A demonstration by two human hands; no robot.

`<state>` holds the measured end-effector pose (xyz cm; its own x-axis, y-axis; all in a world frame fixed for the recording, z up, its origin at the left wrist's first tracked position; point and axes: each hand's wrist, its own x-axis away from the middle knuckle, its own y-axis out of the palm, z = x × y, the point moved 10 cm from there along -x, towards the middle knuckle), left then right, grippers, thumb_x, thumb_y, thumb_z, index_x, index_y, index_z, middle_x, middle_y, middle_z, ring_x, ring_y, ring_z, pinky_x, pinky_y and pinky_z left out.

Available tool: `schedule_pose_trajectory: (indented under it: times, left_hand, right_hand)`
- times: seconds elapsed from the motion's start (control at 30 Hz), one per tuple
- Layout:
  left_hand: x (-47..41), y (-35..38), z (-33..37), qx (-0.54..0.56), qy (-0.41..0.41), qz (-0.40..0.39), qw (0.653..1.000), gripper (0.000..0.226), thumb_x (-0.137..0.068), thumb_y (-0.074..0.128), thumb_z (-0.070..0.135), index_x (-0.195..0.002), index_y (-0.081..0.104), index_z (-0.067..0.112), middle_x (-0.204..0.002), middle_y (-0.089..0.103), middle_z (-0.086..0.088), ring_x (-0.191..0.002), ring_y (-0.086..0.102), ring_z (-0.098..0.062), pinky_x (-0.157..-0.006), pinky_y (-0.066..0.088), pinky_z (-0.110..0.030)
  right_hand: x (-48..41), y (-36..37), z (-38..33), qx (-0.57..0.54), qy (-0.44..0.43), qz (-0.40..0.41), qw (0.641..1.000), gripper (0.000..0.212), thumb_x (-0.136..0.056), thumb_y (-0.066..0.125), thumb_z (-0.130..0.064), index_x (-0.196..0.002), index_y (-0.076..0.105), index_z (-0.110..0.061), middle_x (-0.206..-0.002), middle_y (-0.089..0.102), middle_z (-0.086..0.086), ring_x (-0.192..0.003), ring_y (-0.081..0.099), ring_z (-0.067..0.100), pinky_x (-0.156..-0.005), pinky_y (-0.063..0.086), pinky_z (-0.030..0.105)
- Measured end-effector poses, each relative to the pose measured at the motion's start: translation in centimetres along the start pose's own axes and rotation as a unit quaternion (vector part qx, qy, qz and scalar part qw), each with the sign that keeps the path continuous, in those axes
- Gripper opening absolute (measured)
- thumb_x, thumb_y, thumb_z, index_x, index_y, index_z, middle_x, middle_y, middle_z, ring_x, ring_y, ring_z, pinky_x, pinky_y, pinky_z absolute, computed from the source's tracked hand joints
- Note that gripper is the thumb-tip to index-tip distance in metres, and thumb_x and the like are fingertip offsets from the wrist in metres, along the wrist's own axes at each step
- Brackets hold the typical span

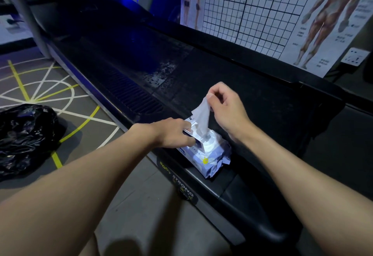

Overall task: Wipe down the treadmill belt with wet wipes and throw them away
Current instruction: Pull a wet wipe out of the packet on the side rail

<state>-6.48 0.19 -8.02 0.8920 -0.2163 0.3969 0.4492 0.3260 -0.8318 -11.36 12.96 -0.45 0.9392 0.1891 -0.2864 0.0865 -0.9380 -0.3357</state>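
On the black treadmill belt, left hand grips the pale-blue plastic wipes pack; right hand directly above pinches a white wet wipe.

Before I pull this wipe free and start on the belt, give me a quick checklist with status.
1. Right hand pinches the white wet wipe: ok.
2. Left hand grips the blue-and-white plastic wipe pack: ok.
3. Wipe free of the pack: not ok, lower end in the opening.
4. Black treadmill belt reachable: ok, right beyond the pack.
5. Crumpled black plastic bag on the floor for disposal: ok.
6. Bag mouth open: cannot tell.
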Motion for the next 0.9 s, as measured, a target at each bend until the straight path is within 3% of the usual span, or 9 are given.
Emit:
schedule_pose_trajectory:
  times: [0.17,0.27,0.4,0.57,0.9]
  left_hand:
    - [-0.1,0.0,-0.1,0.001,0.002,0.004,1.0,0.039,-0.067,0.052,0.053,-0.093,0.06,0.025,-0.091,0.065,0.0,-0.093,0.059,-0.022,-0.089,0.05,-0.04]
    - [-0.3,0.1,-0.1,-0.005,0.004,0.005,1.0,0.044,-0.063,0.049,0.055,-0.094,0.061,0.027,-0.092,0.066,0.001,-0.094,0.059,-0.022,-0.089,0.05,-0.041]
    - [-0.3,-0.1,0.0,-0.005,0.005,0.006,1.0,0.046,-0.062,0.048,0.055,-0.095,0.061,0.026,-0.091,0.066,0.001,-0.093,0.06,-0.023,-0.088,0.05,-0.039]
    - [-0.3,-0.1,0.2,-0.013,0.007,0.003,1.0,0.045,-0.062,0.048,0.054,-0.094,0.062,0.026,-0.091,0.066,0.0,-0.092,0.06,-0.023,-0.087,0.051,-0.04]
    - [-0.4,-0.2,0.6,-0.051,0.004,-0.014,0.999,0.049,-0.064,0.049,0.058,-0.1,0.062,0.028,-0.092,0.065,0.002,-0.093,0.06,-0.023,-0.088,0.052,-0.038]
  right_hand:
    - [-0.4,-0.7,-1.1,0.021,-0.023,0.007,1.0,0.022,-0.091,0.053,-0.013,-0.073,0.054,-0.025,-0.087,0.055,0.01,-0.072,0.047,0.009,-0.071,0.039,0.024]
    - [-0.8,-1.2,-1.3,0.0,-0.014,0.023,1.0,0.02,-0.089,0.053,-0.016,-0.073,0.055,-0.027,-0.09,0.057,0.015,-0.075,0.05,0.014,-0.073,0.044,0.031]
    - [-1.0,-1.2,-1.5,0.003,-0.008,0.019,1.0,0.022,-0.091,0.052,-0.013,-0.074,0.055,-0.026,-0.092,0.056,0.009,-0.074,0.048,0.009,-0.072,0.041,0.024]
    - [-1.1,-3.0,-1.3,-0.036,0.001,0.073,0.997,0.021,-0.086,0.05,-0.019,-0.071,0.055,-0.032,-0.089,0.061,0.008,-0.078,0.053,0.018,-0.074,0.046,0.037]
    - [-1.1,-3.2,-1.9,-0.033,-0.019,0.062,0.997,0.025,-0.093,0.049,-0.01,-0.075,0.055,-0.027,-0.082,0.061,0.005,-0.076,0.054,0.013,-0.072,0.045,0.031]
